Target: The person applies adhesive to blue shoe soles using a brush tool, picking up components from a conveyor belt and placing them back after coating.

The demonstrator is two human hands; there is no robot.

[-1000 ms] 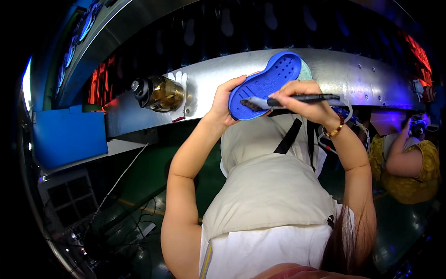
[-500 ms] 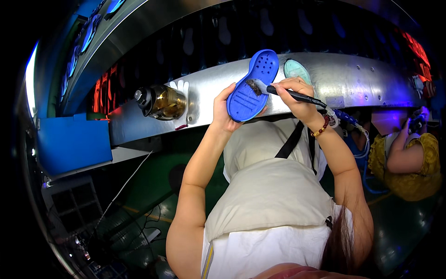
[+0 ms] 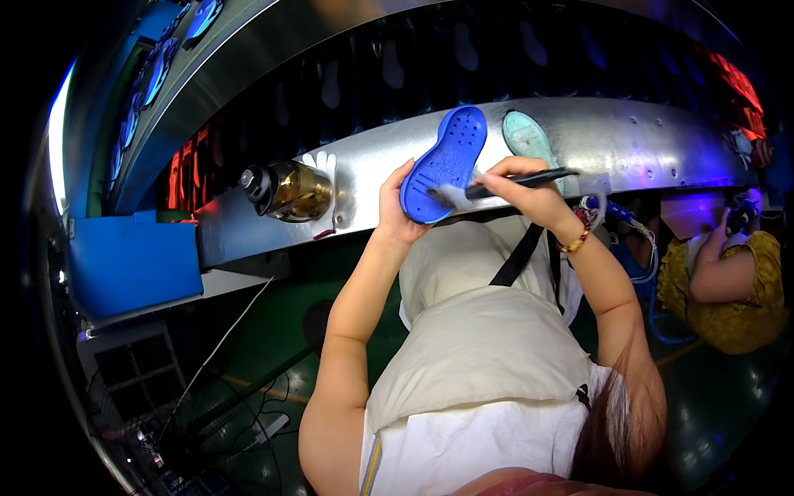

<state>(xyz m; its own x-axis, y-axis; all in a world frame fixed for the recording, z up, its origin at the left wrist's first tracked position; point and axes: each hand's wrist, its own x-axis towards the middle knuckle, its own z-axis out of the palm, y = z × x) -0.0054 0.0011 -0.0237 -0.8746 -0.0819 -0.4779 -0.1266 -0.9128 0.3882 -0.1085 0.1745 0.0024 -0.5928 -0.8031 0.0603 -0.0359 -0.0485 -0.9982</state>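
A blue shoe sole [image 3: 456,150] with small holes near its toe end is gripped at its heel end by my left hand [image 3: 397,205], closed around the edge. My right hand [image 3: 529,192] pinches the dark handle of a brush [image 3: 490,190]. The bristles lie over the heel half of the sole and are smeared by motion. Just beyond my right hand, a pale green sole [image 3: 524,132] rests on the metal ledge [image 3: 372,157].
A dark-lidded bottle of amber liquid [image 3: 289,190] lies by a white glove [image 3: 325,165] on the ledge's left. Beyond the ledge, soles lie in a dark row [image 3: 393,66]. A blue box [image 3: 136,260] is at left; a co-worker in yellow [image 3: 728,289] sits at right.
The brush has moved from the middle of the blue sole down toward its heel, and its handle now lies flatter. The sole has shifted slightly nearer and left.
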